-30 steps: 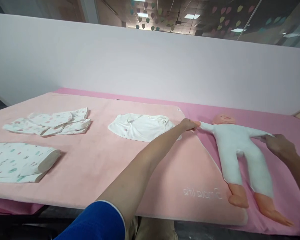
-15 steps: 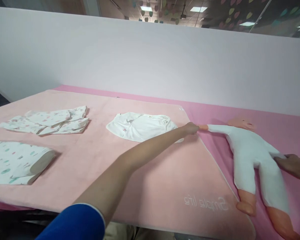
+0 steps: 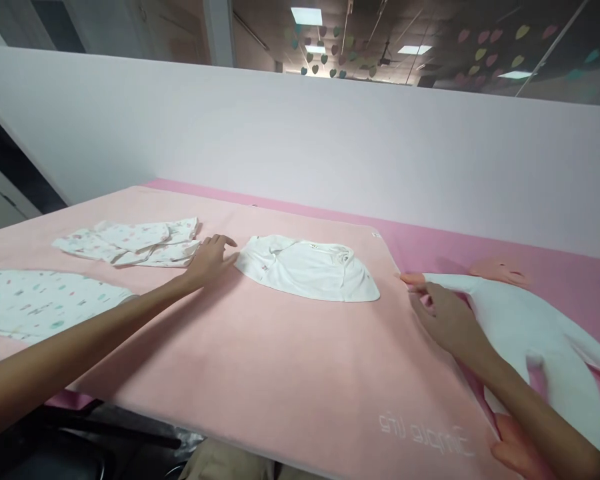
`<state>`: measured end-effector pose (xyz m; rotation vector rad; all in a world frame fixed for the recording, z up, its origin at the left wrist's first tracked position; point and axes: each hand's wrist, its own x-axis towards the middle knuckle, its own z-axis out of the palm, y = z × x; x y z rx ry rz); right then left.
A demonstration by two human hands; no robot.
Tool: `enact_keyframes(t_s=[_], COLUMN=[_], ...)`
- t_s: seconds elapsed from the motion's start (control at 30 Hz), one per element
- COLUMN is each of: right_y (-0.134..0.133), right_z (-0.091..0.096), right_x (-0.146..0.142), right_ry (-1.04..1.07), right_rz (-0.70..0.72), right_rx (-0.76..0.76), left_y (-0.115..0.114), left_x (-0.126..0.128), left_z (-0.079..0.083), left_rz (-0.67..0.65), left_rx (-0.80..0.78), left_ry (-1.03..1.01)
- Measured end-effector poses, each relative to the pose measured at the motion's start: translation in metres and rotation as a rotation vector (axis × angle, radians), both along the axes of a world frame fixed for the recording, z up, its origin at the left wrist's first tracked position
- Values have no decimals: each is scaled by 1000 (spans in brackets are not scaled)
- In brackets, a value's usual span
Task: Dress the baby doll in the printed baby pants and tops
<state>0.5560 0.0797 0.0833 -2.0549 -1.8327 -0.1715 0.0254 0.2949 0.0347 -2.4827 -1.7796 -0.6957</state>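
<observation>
A baby doll in a white suit lies face up at the right of the table, on the darker pink cloth. My right hand rests on the doll's outstretched arm, fingers loosely spread. A folded white baby top lies in the middle of the pale pink blanket. My left hand hovers just left of the top, fingers open, holding nothing. It is between the top and a folded patterned garment.
A second patterned garment lies at the left edge of the blanket. A white partition wall runs behind the table. The darker pink cloth covers the table at the back and right. The table's front edge is near me.
My left hand has let go of the doll's hand and moved left past the white top. My right hand has moved from the doll's far side to its near arm.
</observation>
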Motion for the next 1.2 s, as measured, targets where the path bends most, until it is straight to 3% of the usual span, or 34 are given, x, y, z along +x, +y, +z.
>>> enact_keyframes(t_s=[0.07, 0.13, 0.2, 0.3, 0.43, 0.6, 0.77, 0.93, 1.0, 1.1, 1.2], right_y=[36, 78, 119, 170, 215, 249, 267, 253, 239, 218, 198], right_z=[-4, 1, 11, 28, 34, 19, 15, 43, 61, 88, 112], right_x=[-14, -18, -19, -26, -42, -49, -43, -58, -72, -99, -124], right_ry=[14, -143, -307, -400, -343, -457, -545, -575, -606, -692, -787], right_rz=[64, 193, 341, 453, 574, 745, 915, 1096, 1108, 1098, 1079], right_rx=[10, 38, -15, -124, -252, -356, -293, -265, -320, -381, -363], left_y=[21, 44, 67, 100, 138, 175, 188, 180, 174, 159, 134], left_x=[1, 14, 33, 63, 102, 132, 144, 154, 154, 151, 146], left_z=[9, 24, 41, 63, 77, 74, 70, 82, 96, 124, 153], left_rz=[-50, -154, -351, -621, -789, -913, -959, -1225, -1191, -1000, -918], left_rx=[29, 48, 31, -15, -137, -336, -441, -343, -428, -618, -655], left_ry=[34, 92, 203, 332, 420, 432, 399, 359, 404, 416, 427])
